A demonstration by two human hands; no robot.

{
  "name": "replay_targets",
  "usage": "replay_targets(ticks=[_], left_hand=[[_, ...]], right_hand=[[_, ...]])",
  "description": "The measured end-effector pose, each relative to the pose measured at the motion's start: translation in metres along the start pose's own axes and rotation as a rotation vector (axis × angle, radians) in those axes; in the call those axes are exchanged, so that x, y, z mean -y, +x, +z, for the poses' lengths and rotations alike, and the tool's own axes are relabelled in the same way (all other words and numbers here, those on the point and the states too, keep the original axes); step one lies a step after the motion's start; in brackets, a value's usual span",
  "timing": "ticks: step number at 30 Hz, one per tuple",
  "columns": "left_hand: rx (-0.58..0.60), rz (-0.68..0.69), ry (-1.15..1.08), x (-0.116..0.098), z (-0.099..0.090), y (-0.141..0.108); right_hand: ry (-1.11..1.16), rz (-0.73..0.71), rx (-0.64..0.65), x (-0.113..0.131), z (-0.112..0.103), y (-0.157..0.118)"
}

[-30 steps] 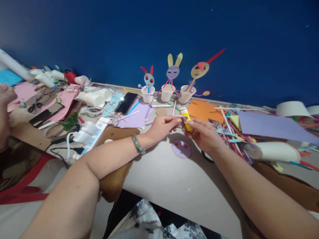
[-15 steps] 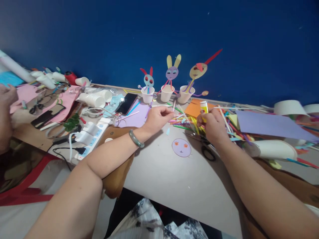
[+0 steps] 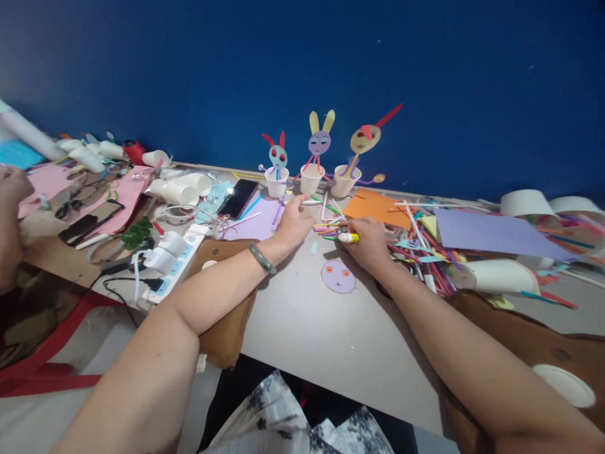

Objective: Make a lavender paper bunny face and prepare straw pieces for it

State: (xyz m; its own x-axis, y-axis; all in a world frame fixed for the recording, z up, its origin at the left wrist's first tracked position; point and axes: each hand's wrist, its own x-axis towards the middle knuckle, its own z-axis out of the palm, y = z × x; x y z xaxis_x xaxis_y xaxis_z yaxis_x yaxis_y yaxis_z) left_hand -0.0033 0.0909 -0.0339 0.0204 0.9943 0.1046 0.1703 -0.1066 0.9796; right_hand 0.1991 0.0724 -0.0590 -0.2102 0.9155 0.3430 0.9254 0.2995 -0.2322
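Note:
My right hand [image 3: 369, 244] is closed on a small white and yellow glue stick [image 3: 348, 238], held low at the near edge of a pile of colored pens [image 3: 326, 228]. Over the left end of that pile is my left hand [image 3: 299, 222], its fingers bent and apart, with nothing seen in them. A round purple paper face [image 3: 338, 277] with orange eyes lies flat on the grey table [image 3: 302, 334], in front of both hands. Beside the pens is a small light blue paper piece [image 3: 314, 248].
Three paper cups [image 3: 312, 179] with paper figures stand by the blue wall. Orange paper [image 3: 378, 207] and purple paper [image 3: 496, 234] lie to the right. A power strip [image 3: 182, 258], a phone [image 3: 239, 198] and another person's hand [image 3: 12, 186] are to the left.
My right hand has moved left and down to the pens with the glue stick. My left hand has shifted slightly left, its fingers now more spread.

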Motion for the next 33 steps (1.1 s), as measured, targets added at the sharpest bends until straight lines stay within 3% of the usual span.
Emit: replay_targets(ticks=[13,21,28,33], left_hand=[[0.083,-0.006,-0.037,0.003,0.011,-0.007],[0.157,0.039,-0.010,0.005,0.010,-0.008],[0.215,0.029,0.026,0.010,0.011,-0.006],[0.204,0.035,0.025,0.006,0.009,-0.007]], right_hand=[[-0.042,0.113,0.024,0.001,0.003,0.004],[0.249,0.291,-0.070,-0.005,-0.003,0.003],[0.248,0.254,-0.047,-0.002,-0.009,0.003],[0.267,0.215,-0.098,-0.010,-0.007,0.004]])
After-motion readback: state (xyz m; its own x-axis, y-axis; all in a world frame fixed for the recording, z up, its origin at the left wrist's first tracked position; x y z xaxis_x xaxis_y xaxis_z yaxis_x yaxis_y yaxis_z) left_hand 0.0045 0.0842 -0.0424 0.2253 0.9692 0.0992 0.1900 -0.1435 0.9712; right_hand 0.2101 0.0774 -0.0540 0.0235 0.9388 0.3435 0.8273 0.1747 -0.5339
